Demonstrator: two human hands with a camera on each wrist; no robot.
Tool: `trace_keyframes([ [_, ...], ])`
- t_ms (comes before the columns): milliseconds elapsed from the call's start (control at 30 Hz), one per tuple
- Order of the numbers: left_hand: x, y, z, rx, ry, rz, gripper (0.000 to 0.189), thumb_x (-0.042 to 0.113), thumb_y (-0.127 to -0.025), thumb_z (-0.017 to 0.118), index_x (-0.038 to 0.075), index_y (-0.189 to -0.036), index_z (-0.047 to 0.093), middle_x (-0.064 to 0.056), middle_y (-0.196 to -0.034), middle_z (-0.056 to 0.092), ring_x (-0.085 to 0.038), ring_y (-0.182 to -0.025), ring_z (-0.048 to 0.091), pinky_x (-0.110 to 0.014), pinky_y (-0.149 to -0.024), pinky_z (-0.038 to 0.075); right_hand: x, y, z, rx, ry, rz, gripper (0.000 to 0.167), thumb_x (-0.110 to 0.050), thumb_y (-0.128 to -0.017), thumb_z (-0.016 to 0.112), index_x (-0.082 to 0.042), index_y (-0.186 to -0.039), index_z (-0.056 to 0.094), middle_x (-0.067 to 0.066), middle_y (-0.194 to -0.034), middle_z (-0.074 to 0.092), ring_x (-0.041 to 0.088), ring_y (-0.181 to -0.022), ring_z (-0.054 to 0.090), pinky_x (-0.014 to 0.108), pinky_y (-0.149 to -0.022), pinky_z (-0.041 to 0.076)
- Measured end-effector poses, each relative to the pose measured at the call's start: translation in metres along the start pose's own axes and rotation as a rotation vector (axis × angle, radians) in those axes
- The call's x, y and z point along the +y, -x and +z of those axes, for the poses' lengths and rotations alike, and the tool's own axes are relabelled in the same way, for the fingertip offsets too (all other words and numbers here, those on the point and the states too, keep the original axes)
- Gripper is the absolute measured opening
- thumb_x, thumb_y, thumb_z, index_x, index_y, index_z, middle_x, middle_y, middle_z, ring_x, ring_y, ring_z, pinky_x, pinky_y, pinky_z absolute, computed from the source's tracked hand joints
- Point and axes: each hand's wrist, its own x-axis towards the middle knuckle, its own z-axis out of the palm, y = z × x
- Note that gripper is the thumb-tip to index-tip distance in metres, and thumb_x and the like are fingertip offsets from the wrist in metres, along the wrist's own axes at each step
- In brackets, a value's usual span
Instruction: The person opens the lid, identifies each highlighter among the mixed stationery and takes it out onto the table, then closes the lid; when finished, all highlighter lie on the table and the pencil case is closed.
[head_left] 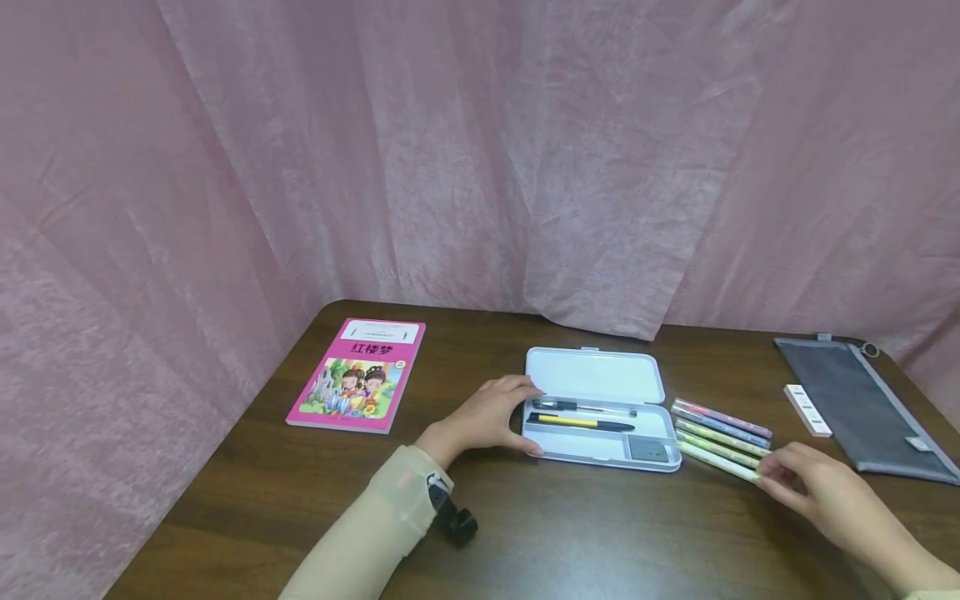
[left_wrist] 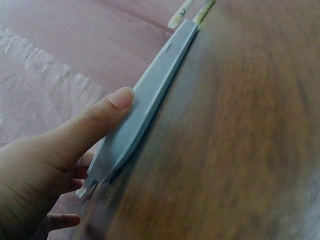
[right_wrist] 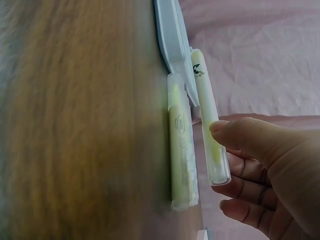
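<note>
A pale blue-white pencil case [head_left: 594, 377] lies open on the table, its lid tipped back. My left hand [head_left: 483, 417] grips its left end, with the thumb on the front wall [left_wrist: 140, 110] and the fingers at the back. Inside are a clear pen with a black cap [head_left: 581, 407], a yellow-and-black pen [head_left: 577, 422] and a grey block [head_left: 647, 450]. My right hand [head_left: 817, 492] pinches a pale yellow highlighter [right_wrist: 206, 95] by one end, raised off the table, its far end near the case. Several other highlighters [head_left: 720, 423] lie side by side right of the case.
At the left of the table lies a pink book [head_left: 360, 375]. Over on the right are a dark mesh zip pouch [head_left: 862, 408] and a small white block [head_left: 807, 410]. A pink curtain [head_left: 450, 167] hangs behind the table edge.
</note>
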Motion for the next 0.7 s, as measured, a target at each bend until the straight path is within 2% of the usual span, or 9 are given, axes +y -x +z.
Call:
trace_keyframes([
  [333, -0.001, -0.001, 0.001, -0.001, -0.001, -0.002, 0.089, 0.070, -0.069, 0.071, 0.024, -0.141, 0.047, -0.001, -0.150, 0.042, -0.019, -0.141, 0.035, -0.043, -0.117, 0.031, 0.005, 0.010, 0.004, -0.017, 0.007, 0.005, 0.028, -0.008, -0.064, 0.083, -0.022, -0.073, 0.060, -0.024, -0.073, 0.048, -0.013, -0.068, 0.039, 0.008, -0.058, 0.034],
  [700, 0.000, 0.000, -0.001, -0.009, -0.001, -0.003, 0.089, 0.069, -0.070, 0.071, 0.024, -0.142, 0.046, -0.002, -0.151, 0.040, -0.020, -0.142, 0.035, -0.044, -0.117, 0.030, 0.005, 0.012, 0.008, -0.042, 0.051, 0.022, 0.032, -0.005, -0.059, 0.083, -0.024, -0.071, 0.060, -0.024, -0.071, 0.045, -0.012, -0.067, 0.037, 0.010, -0.057, 0.032],
])
